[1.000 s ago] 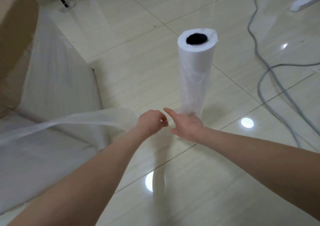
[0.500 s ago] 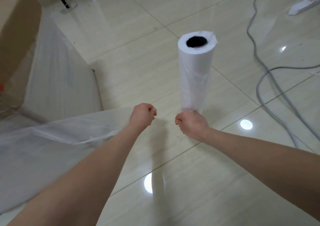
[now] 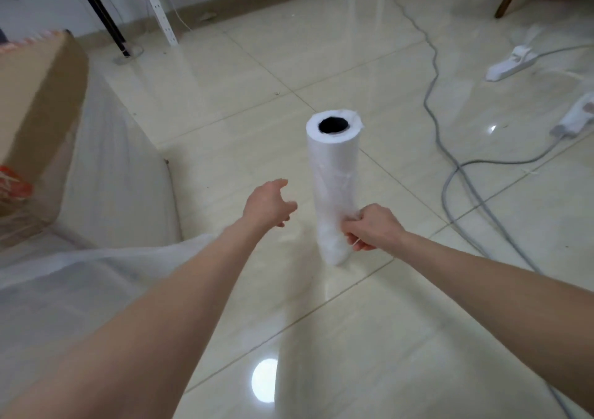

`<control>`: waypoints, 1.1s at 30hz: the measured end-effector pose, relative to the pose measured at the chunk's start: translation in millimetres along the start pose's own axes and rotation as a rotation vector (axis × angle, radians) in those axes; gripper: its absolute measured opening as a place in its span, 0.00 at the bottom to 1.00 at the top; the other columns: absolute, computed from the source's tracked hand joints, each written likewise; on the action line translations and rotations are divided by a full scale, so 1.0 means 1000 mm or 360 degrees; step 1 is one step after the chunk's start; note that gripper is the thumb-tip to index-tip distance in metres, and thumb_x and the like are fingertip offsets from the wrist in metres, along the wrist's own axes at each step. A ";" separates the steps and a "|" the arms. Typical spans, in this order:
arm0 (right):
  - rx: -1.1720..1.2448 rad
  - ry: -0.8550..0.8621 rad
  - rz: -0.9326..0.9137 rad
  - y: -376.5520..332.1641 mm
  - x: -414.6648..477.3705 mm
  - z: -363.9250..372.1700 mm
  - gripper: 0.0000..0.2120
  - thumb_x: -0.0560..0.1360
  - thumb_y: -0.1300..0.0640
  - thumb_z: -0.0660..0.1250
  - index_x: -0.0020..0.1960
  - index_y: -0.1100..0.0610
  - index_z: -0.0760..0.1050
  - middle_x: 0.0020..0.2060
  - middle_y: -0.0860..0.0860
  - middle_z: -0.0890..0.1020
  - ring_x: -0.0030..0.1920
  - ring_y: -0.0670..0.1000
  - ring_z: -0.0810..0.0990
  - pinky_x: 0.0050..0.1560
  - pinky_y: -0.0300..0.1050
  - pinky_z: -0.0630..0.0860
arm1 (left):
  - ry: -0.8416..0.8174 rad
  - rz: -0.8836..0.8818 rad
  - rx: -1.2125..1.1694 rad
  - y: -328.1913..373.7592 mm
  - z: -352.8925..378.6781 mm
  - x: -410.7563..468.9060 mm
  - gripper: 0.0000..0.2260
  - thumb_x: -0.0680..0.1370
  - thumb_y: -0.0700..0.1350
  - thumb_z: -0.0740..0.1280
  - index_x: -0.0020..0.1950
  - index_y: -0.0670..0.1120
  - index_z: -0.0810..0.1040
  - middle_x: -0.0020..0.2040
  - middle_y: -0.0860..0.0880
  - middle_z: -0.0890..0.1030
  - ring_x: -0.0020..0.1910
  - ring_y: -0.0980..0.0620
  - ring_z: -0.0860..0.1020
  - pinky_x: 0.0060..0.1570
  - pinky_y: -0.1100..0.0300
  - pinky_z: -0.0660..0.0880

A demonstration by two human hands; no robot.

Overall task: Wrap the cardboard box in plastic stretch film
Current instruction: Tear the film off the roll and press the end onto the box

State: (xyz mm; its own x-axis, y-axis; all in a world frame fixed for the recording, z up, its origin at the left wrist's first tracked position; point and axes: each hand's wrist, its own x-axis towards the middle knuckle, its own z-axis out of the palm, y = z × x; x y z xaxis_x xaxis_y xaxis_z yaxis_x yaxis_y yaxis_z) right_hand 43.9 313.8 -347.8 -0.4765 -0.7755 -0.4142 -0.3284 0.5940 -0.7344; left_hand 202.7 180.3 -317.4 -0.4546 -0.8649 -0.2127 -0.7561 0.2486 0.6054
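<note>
A white roll of stretch film (image 3: pixel 332 174) stands upright on the tiled floor, its dark core hole facing up. My right hand (image 3: pixel 373 227) is closed on film at the roll's lower right side. My left hand (image 3: pixel 268 204) hovers just left of the roll with fingers spread, holding nothing. The cardboard box (image 3: pixel 35 103) sits at the far left, its side covered by cloudy film (image 3: pixel 119 174). A loose sheet of film (image 3: pixel 80 274) lies under my left forearm.
Grey cables (image 3: pixel 450 174) snake across the floor on the right. White power strips (image 3: pixel 511 63) lie at the far right. A black pole base (image 3: pixel 127 53) and a white perforated post (image 3: pixel 160 16) stand at the back.
My left hand has let go of the film and opened. My right hand moved up onto the roll's lower side. The film sheet dropped down to the left. The view tilted up.
</note>
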 end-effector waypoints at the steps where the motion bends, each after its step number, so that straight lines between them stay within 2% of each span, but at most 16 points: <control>1: -0.0009 0.0025 0.0014 -0.003 0.002 -0.008 0.08 0.69 0.53 0.67 0.38 0.58 0.80 0.28 0.50 0.84 0.30 0.49 0.84 0.32 0.41 0.79 | 0.0049 0.0035 0.0036 0.008 -0.002 0.001 0.23 0.75 0.41 0.63 0.71 0.47 0.69 0.51 0.46 0.82 0.37 0.50 0.83 0.43 0.55 0.81; 4: 0.0127 0.0226 0.0040 -0.016 0.007 -0.031 0.06 0.73 0.58 0.65 0.39 0.58 0.78 0.28 0.52 0.83 0.30 0.50 0.84 0.31 0.41 0.78 | 0.0102 0.0108 0.0080 0.031 -0.011 0.006 0.18 0.77 0.41 0.58 0.67 0.45 0.73 0.55 0.48 0.81 0.32 0.51 0.83 0.36 0.58 0.80; 6: 0.0284 0.0318 0.0050 -0.029 0.005 -0.040 0.09 0.74 0.58 0.64 0.38 0.58 0.78 0.28 0.52 0.83 0.28 0.50 0.83 0.29 0.40 0.77 | 0.0073 0.0060 -0.0019 0.045 -0.021 0.008 0.17 0.78 0.41 0.56 0.64 0.44 0.75 0.51 0.48 0.81 0.31 0.52 0.82 0.31 0.60 0.79; 9: 0.0444 0.0384 0.0073 -0.056 -0.006 -0.056 0.13 0.76 0.50 0.64 0.36 0.56 0.78 0.30 0.50 0.83 0.26 0.46 0.81 0.29 0.40 0.76 | 0.0015 0.0001 -0.0179 0.068 -0.040 0.006 0.13 0.79 0.43 0.54 0.51 0.43 0.78 0.40 0.47 0.79 0.29 0.52 0.82 0.32 0.58 0.80; 10: 0.0495 0.0408 0.0100 -0.071 -0.012 -0.065 0.15 0.76 0.46 0.63 0.37 0.55 0.77 0.31 0.50 0.83 0.26 0.46 0.81 0.30 0.40 0.76 | 0.0006 -0.0050 -0.0259 0.080 -0.052 0.005 0.13 0.80 0.45 0.54 0.50 0.42 0.77 0.37 0.48 0.78 0.29 0.50 0.83 0.34 0.56 0.81; 13: 0.0597 0.0414 0.0157 -0.103 -0.026 -0.083 0.19 0.74 0.37 0.60 0.38 0.51 0.76 0.35 0.49 0.83 0.30 0.48 0.83 0.35 0.42 0.79 | 0.0018 -0.0159 -0.0433 0.104 -0.070 -0.001 0.17 0.81 0.54 0.53 0.53 0.45 0.77 0.38 0.52 0.76 0.31 0.47 0.83 0.38 0.55 0.81; 16: 0.0586 0.0185 0.0311 -0.134 -0.043 -0.098 0.21 0.70 0.31 0.62 0.41 0.49 0.76 0.42 0.48 0.81 0.36 0.51 0.84 0.38 0.43 0.79 | -0.0108 -0.0246 -0.0423 0.129 -0.087 -0.009 0.21 0.77 0.62 0.55 0.45 0.46 0.76 0.38 0.52 0.79 0.33 0.48 0.83 0.36 0.56 0.81; 17: 0.0594 0.0096 0.0368 -0.142 -0.048 -0.101 0.20 0.69 0.33 0.64 0.43 0.49 0.77 0.45 0.49 0.81 0.38 0.52 0.84 0.36 0.42 0.79 | -0.0191 -0.0279 -0.0405 0.135 -0.091 -0.012 0.20 0.76 0.61 0.57 0.42 0.47 0.76 0.38 0.51 0.79 0.34 0.47 0.83 0.36 0.55 0.81; 19: 0.0624 -0.0025 0.0459 -0.150 -0.055 -0.101 0.15 0.72 0.42 0.69 0.47 0.54 0.77 0.50 0.53 0.80 0.40 0.55 0.84 0.36 0.42 0.80 | -0.0356 -0.0319 -0.0351 0.144 -0.094 -0.020 0.15 0.73 0.56 0.61 0.40 0.46 0.78 0.37 0.49 0.80 0.36 0.47 0.83 0.37 0.53 0.82; 22: 0.0714 -0.0040 0.0529 -0.162 -0.057 -0.098 0.08 0.75 0.55 0.69 0.49 0.59 0.78 0.51 0.57 0.80 0.45 0.58 0.83 0.43 0.47 0.82 | -0.0508 -0.0392 -0.0303 0.151 -0.098 -0.020 0.07 0.73 0.45 0.62 0.42 0.43 0.78 0.38 0.46 0.80 0.35 0.44 0.82 0.39 0.52 0.82; 26: 0.0809 0.0029 0.0653 -0.174 -0.052 -0.098 0.08 0.76 0.58 0.67 0.52 0.62 0.79 0.50 0.58 0.80 0.50 0.58 0.82 0.40 0.46 0.81 | -0.0607 -0.0504 -0.0426 0.156 -0.105 -0.016 0.04 0.76 0.41 0.62 0.45 0.44 0.76 0.42 0.44 0.79 0.38 0.42 0.82 0.38 0.55 0.82; 29: 0.0779 0.0054 0.0705 -0.183 -0.049 -0.097 0.09 0.76 0.59 0.67 0.53 0.62 0.79 0.49 0.59 0.80 0.50 0.58 0.81 0.41 0.48 0.81 | -0.0683 -0.0596 -0.0552 0.159 -0.110 -0.015 0.04 0.77 0.41 0.61 0.49 0.45 0.76 0.45 0.44 0.78 0.38 0.43 0.80 0.26 0.64 0.77; 31: 0.0764 0.0073 0.0725 -0.189 -0.040 -0.096 0.08 0.76 0.59 0.66 0.52 0.62 0.79 0.48 0.59 0.81 0.49 0.57 0.81 0.46 0.51 0.82 | -0.0693 -0.0598 -0.0561 0.160 -0.113 -0.006 0.07 0.77 0.40 0.60 0.51 0.43 0.76 0.46 0.44 0.78 0.38 0.44 0.79 0.22 0.66 0.74; 33: 0.0690 0.0060 0.0714 -0.197 -0.026 -0.095 0.07 0.76 0.60 0.65 0.50 0.62 0.80 0.44 0.58 0.81 0.43 0.57 0.81 0.45 0.51 0.82 | -0.0657 -0.0605 -0.0513 0.159 -0.117 0.006 0.09 0.77 0.39 0.59 0.53 0.41 0.76 0.46 0.44 0.78 0.36 0.43 0.79 0.26 0.63 0.76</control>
State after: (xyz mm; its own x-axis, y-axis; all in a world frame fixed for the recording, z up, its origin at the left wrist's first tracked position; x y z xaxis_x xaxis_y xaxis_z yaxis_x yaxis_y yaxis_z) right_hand 43.2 237.3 -141.4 -0.5224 -0.4577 -0.7194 0.2676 0.7130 -0.6480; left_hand 134.8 163.7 -132.5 -0.3751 -0.6121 -0.6961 -0.7499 -0.2411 0.6161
